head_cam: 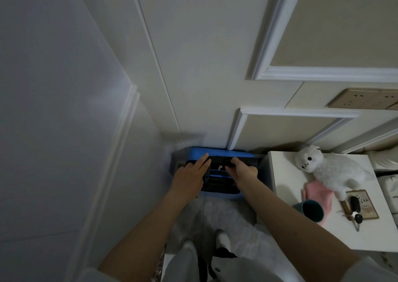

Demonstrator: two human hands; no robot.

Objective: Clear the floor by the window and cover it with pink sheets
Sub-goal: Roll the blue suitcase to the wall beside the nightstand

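reaching 2 hands (190, 177) (242, 170) onto blue case (217, 153)

Blue bag (217, 152): matt woven cloth, black panels. Alpaca toy (331, 169): fluffy white plush. Counter (286, 178): smooth white. Floor (237, 217): glossy marbled tile.

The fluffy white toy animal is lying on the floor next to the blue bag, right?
Not quite. The head view shows the fluffy white toy animal lying on top of the white table, not on the floor. It is beside the blue bag, which sits on the floor in the corner with both hands, left and right, on it.
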